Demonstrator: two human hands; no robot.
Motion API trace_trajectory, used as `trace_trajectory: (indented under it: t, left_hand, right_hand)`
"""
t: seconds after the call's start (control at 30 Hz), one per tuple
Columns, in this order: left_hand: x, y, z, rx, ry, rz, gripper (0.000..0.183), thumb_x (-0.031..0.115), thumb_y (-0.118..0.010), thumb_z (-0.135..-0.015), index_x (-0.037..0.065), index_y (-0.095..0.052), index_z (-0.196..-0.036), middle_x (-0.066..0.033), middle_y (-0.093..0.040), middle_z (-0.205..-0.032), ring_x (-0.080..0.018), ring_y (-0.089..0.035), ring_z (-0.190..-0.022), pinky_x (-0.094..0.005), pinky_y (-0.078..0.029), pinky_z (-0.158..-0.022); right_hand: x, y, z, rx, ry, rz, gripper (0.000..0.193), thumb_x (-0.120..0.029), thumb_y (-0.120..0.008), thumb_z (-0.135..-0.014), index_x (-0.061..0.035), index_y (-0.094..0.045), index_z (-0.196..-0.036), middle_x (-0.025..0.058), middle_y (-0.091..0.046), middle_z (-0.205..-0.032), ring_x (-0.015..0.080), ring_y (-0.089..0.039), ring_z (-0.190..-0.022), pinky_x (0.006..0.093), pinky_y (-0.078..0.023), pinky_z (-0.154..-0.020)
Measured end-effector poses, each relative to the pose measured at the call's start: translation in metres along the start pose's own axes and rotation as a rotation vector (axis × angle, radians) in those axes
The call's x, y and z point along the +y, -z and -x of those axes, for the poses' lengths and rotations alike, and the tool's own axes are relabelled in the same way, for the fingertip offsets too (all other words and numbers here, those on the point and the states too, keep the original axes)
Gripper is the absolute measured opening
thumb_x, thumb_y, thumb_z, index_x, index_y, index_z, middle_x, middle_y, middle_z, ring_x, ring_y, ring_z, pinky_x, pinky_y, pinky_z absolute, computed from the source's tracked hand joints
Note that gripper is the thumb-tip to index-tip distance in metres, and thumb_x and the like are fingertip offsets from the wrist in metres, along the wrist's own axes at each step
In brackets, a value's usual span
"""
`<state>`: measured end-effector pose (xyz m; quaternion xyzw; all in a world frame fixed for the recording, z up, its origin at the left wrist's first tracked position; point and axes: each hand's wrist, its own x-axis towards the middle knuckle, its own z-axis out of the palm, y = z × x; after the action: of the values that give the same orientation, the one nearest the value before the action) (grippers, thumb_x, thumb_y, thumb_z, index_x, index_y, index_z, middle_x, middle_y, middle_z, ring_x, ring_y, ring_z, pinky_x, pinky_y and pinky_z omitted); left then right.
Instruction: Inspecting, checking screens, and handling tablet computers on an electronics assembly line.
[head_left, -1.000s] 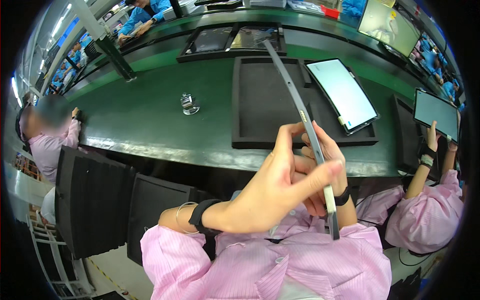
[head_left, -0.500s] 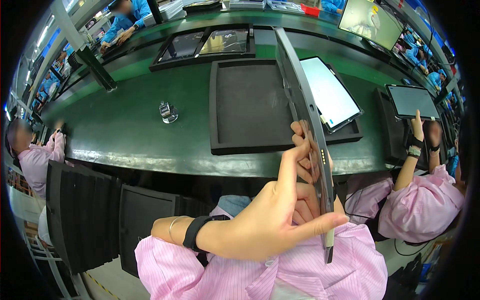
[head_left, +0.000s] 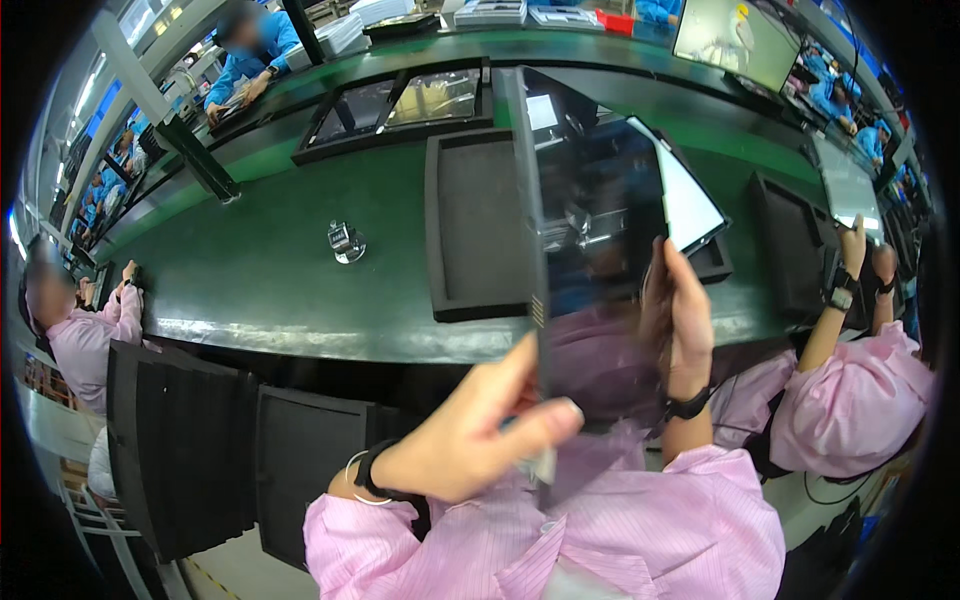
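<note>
A dark, glossy tablet (head_left: pixel 600 270) is held upright in front of me, its screen full of reflections. My left hand (head_left: pixel 480 425) grips its lower left edge, thumb across the front and fingers behind. On the opposite edge my right hand (head_left: pixel 688 315) is closed round the side, its fingers partly hidden. Behind the held tablet lies a black foam tray (head_left: pixel 470 235) on the green bench. A second tablet with a lit white screen (head_left: pixel 690 200) rests at the tray's right side, partly covered by the held one.
A small metal tally counter (head_left: pixel 346 243) stands on the green bench (head_left: pixel 240 290). Another black tray (head_left: pixel 395 105) with two tablets is at the back. Stacked black trays (head_left: pixel 180 450) stand at lower left. A co-worker (head_left: pixel 850 400) at right holds a tablet (head_left: pixel 848 185).
The held tablet has turned from edge-on so its dark screen shows. My right hand has come into view on its right edge. The co-worker's tablet at right has been tilted up.
</note>
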<state>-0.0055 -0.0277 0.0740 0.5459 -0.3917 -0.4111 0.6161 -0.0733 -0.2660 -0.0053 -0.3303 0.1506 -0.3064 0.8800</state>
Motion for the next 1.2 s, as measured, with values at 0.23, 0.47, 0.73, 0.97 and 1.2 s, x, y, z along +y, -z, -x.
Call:
trace_trajectory:
  t: [0.23, 0.47, 0.73, 0.97, 1.2]
  left_hand:
    - [-0.05, 0.023, 0.008, 0.056, -0.067, 0.456, 0.05, 0.025, -0.042, -0.096, -0.003, -0.032, -0.137, -0.0062, -0.056, -0.109, -0.0109, -0.055, -0.091, -0.0219, -0.042, -0.077]
    - [-0.06, 0.015, 0.005, -0.035, -0.115, 0.62, 0.049, 0.019, -0.046, -0.094, -0.005, -0.033, -0.134, -0.0102, -0.054, -0.114, -0.0175, -0.059, -0.097, -0.0272, -0.046, -0.086]
    - [-0.043, 0.026, 0.0, 0.276, -0.113, -0.017, 0.052, 0.01, -0.05, -0.09, -0.004, -0.032, -0.137, -0.0129, -0.047, -0.13, -0.0208, -0.044, -0.121, -0.0313, -0.032, -0.101]
    - [0.054, 0.034, -0.06, 0.52, -0.78, -0.819, 0.041, 0.014, -0.055, -0.083, -0.001, -0.049, -0.121, -0.018, -0.053, -0.119, -0.0314, -0.048, -0.116, -0.037, -0.034, -0.099]
    - [0.071, 0.003, -0.072, 0.427, -0.893, -1.187, 0.038, 0.023, -0.058, -0.072, 0.002, -0.055, -0.104, -0.0131, -0.057, -0.106, -0.0319, -0.05, -0.107, -0.0463, -0.025, -0.102]
  right_hand:
    - [-0.007, 0.008, -0.01, -0.049, 0.215, 0.184, 0.029, -0.016, -0.053, -0.093, 0.0039, -0.057, -0.115, 0.0039, -0.059, -0.11, 0.01, -0.054, -0.102, 0.0224, -0.039, -0.091]
    - [0.007, 0.024, -0.022, -0.055, 0.177, 0.201, 0.028, -0.013, -0.058, -0.09, 0.0015, -0.057, -0.114, 0.0038, -0.059, -0.111, 0.0109, -0.055, -0.104, 0.0224, -0.04, -0.095]
    - [-0.005, -0.008, -0.003, -0.002, 0.273, 0.36, 0.036, -0.023, -0.049, -0.095, 0.0031, -0.052, -0.119, 0.0027, -0.058, -0.11, 0.0097, -0.054, -0.101, 0.0219, -0.039, -0.09]
    - [-0.004, -0.067, 0.04, -0.109, 0.617, 0.763, 0.026, -0.01, -0.068, -0.081, 0.0022, -0.051, -0.097, 0.0105, -0.063, -0.088, 0.0136, -0.06, -0.085, 0.0269, -0.045, -0.076]
    - [0.004, -0.072, 0.055, -0.371, 1.033, 1.173, 0.027, -0.005, -0.07, -0.077, 0.0002, -0.051, -0.096, 0.0098, -0.058, -0.065, 0.0231, -0.055, -0.047, 0.0303, -0.04, -0.043]
